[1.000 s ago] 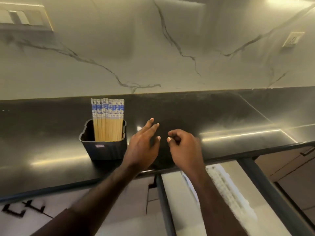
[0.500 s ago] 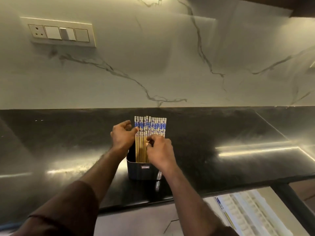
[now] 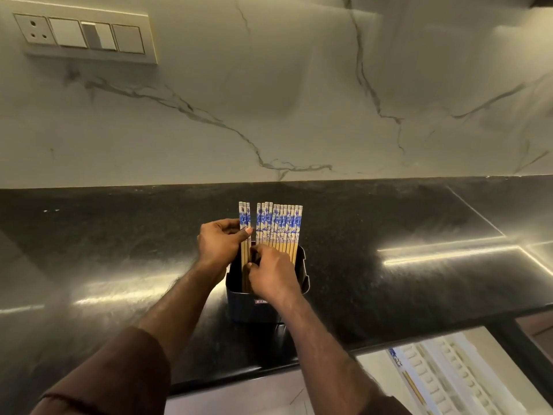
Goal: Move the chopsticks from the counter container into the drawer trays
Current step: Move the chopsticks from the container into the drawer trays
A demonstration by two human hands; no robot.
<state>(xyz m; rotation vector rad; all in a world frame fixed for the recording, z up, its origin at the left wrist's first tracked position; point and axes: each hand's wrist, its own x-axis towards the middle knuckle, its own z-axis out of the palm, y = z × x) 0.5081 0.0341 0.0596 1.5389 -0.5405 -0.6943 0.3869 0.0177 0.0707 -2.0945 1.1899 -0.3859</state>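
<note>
Head camera looks forward and down, close over the counter (image 3: pixel 119 235).

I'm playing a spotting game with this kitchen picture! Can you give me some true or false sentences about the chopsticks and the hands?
1. The left hand pinches a few chopsticks apart from the rest. True.
2. The container is lying on its side. False: it stands upright on the black counter.
3. The chopsticks have blue and white patterned tops. True.
4. The right hand is down in the drawer. False: it is at the container, fingers among the chopsticks.
5. The container is bright red. False: it is dark.
6. A switch panel is on the wall at the upper left. True.
</note>
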